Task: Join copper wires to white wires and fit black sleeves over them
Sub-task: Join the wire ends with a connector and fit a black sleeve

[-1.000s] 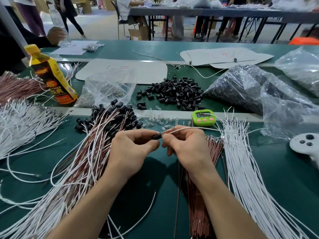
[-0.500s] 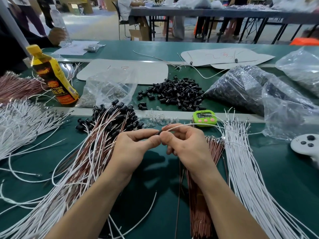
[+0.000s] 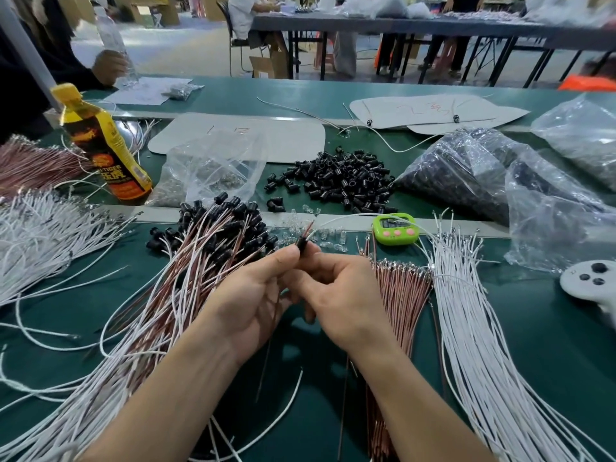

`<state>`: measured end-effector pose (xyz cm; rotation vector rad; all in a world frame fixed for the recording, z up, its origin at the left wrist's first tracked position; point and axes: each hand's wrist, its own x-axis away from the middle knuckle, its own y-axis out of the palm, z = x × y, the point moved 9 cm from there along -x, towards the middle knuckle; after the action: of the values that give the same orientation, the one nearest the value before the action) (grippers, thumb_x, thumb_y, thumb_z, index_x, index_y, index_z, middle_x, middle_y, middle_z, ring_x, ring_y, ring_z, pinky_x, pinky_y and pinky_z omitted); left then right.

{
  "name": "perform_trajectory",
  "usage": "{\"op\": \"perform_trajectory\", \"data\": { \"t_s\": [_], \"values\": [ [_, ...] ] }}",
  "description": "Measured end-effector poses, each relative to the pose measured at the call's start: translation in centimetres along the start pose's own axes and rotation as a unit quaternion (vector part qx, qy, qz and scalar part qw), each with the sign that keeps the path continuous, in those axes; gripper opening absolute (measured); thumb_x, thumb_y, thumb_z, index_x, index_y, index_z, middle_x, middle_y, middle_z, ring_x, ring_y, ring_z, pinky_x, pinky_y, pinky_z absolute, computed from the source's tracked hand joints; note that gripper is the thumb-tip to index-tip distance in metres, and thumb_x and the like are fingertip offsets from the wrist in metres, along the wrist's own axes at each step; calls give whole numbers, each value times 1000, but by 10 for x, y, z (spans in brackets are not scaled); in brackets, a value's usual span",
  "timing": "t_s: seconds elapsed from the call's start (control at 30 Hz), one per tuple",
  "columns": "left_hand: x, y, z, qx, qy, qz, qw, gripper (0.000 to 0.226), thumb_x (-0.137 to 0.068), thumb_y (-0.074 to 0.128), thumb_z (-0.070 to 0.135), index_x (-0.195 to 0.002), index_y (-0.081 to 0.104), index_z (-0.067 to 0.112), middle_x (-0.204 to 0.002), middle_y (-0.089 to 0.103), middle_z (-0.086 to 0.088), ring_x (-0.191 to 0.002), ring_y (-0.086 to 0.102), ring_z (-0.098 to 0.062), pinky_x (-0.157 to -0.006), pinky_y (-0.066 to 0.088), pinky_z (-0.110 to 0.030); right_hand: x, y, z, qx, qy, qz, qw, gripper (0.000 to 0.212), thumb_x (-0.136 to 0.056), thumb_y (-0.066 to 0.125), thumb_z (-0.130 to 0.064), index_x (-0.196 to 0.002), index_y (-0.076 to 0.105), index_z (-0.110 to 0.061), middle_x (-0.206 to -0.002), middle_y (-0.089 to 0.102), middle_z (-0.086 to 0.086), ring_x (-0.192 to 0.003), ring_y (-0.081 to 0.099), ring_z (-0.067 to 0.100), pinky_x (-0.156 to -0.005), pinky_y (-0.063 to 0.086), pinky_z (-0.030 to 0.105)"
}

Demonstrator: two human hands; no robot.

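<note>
The black sleeve (image 3: pixel 302 244) is pinched up at the fingertips, above the green table (image 3: pixel 550 328). A white wire (image 3: pixel 350 217) arcs out of its top toward the right, and a reddish copper wire (image 3: pixel 308 226) end pokes up beside it. The left hand (image 3: pixel 256 295) grips the sleeve between thumb and forefinger. The right hand (image 3: pixel 343 295) is curled in close against it, though I can't quite make out what it pinches. To do this step well, I'd say keep the 2 wires straight and side by side. Steady the sleeve with 1 hand and draw the wires through with the other until the joint is covered, like those in the finished pile (image 3: pixel 200 255) on the left.
</note>
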<state>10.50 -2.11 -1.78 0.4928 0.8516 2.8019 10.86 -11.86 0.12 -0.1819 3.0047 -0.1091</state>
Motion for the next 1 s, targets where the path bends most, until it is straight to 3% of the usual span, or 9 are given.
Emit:
{"op": "perform_trajectory", "data": {
  "t_s": [0.13, 0.23, 0.43, 0.53, 0.63, 0.73, 0.83, 1.0],
  "values": [
    [1, -2, 1, 36, 6, 11, 999, 26, -76, 67, 24, -91, 83, 10, -98, 78, -9, -80, 74, -19, -61, 60, -29, 0, 0, 0, 9, 4, 5, 1000, 19, -85, 75, -14, -69, 77, -24, -52, 62, -9, -44, 50, 3, -46, 38, 18],
    [1, -15, 11, 57, 44, 56, 996, 20, -76, 67, 25, -84, 84, 18, -97, 79, 0, -81, 75, -9, -60, 58, -21, 1, -4, -4, 90, 9, -9, 996, 18, -75, 73, -11, -60, 72, -22, -49, 57, -10, -48, 48, 4, -51, 38, 23],
    [-1, -35, 29, 101, 101, 120, 982, 15, -73, 69, 24, -78, 84, 21, -92, 80, 1, -80, 76, -9, -59, 57, -17, 0, -29, -23, 262, -20, -15, 965, 16, -64, 65, -29, -54, 58, -17, -44, 43, -9, -46, 40, 7, -47, 30, 17],
    [0, -47, 40, 159, 137, 137, 968, 17, -78, 68, 26, -75, 83, 21, -92, 80, 4, -84, 76, -7, -64, 58, -18, 1, -44, -26, 336, -26, -25, 941, 19, -63, 61, -31, -58, 56, -13, -47, 48, -2, -47, 40, 9, -46, 32, 20],
    [3, -50, 48, 193, 159, 131, 959, 16, -80, 68, 26, -76, 82, 20, -93, 79, 5, -86, 75, -7, -69, 59, -18, 1, -74, -29, 400, -5, 41, 915, 24, -67, 61, -35, -55, 56, -15, -46, 51, -3, -45, 43, 9, -47, 37, 28],
    [4, -45, 46, 194, 164, 124, 959, 14, -80, 69, 24, -79, 82, 19, -95, 79, 3, -89, 76, -9, -70, 60, -20, 4, -106, -34, 486, 39, 152, 860, 37, -77, 71, -35, -51, 54, -15, -45, 51, -7, -50, 50, 12, -54, 40, 26],
    [5, -45, 46, 208, 168, 125, 955, 13, -81, 69, 24, -80, 82, 19, -95, 79, 3, -90, 76, -9, -71, 60, -20, 10, -124, -36, 545, 92, 223, 803, 34, -78, 71, -32, -53, 58, -14, -51, 54, -4, -53, 48, 18, -59, 38, 30],
    [7, -58, 55, 233, 185, 142, 944, 13, -82, 69, 23, -91, 76, 19, -95, 79, 4, -89, 76, -9, -69, 59, -19, 18, -158, -31, 541, 193, 297, 763, 22, -79, 65, -24, -60, 61, -13, -55, 47, 0, -56, 42, 23, -78, 35, 38]
  ]
}}
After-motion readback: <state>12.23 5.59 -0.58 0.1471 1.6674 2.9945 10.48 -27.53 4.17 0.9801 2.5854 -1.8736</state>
